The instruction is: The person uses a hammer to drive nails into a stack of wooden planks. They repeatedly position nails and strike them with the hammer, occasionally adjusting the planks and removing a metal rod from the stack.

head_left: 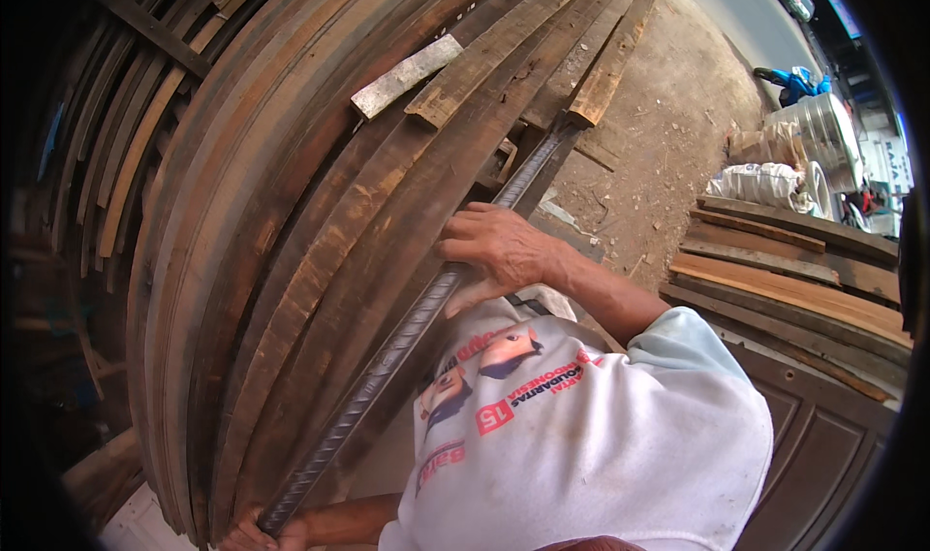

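The long grey ribbed steel bar [376, 377] slants alongside stacked brown timber planks [358, 202] — left hand [260, 533] curled round its near end, right hand [499, 251] clasping it further up. Rolling toward the wood, it could pinch fingers.

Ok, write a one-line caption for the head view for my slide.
A person's left hand and right hand hold a length of ribbed rebar beside stacked wooden planks.

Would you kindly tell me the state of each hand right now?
Left hand: closed around the ribbed metal bar near its lower end.
Right hand: closed on the bar, farther up.
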`<state>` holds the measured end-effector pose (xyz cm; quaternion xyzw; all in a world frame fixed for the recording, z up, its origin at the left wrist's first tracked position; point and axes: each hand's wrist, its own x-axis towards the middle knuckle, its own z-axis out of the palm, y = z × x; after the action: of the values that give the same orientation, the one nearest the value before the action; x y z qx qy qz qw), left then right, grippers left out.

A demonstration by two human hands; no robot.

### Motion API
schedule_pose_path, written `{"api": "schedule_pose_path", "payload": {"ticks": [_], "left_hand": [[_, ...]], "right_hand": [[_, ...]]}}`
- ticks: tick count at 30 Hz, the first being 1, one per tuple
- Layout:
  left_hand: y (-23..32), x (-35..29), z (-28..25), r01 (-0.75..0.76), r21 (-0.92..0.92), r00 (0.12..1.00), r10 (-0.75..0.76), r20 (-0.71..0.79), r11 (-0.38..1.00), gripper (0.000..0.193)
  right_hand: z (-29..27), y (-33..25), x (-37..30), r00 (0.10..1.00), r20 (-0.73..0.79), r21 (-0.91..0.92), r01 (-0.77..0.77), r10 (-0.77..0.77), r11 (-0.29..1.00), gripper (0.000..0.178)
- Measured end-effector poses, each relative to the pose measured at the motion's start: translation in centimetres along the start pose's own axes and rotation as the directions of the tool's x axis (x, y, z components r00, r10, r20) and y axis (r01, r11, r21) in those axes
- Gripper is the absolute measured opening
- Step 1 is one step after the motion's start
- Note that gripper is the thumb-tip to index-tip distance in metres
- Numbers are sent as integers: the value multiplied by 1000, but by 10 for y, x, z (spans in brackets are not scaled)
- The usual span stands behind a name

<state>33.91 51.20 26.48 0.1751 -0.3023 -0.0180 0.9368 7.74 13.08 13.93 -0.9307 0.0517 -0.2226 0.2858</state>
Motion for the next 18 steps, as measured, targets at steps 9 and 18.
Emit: {"api": "schedule_pose_path", "payload": {"ticks": [9, 18], "left_hand": [[11, -9, 6, -24, 37, 1000, 23, 22, 999, 38], [-30, 3, 98, -14, 46, 997, 11, 75, 999, 37]], "right_hand": [[-103, 137, -109, 621, -631, -368, -767, 465, 525, 62], [-132, 185, -104, 867, -177, -501, -486, 465, 716, 40]]}}
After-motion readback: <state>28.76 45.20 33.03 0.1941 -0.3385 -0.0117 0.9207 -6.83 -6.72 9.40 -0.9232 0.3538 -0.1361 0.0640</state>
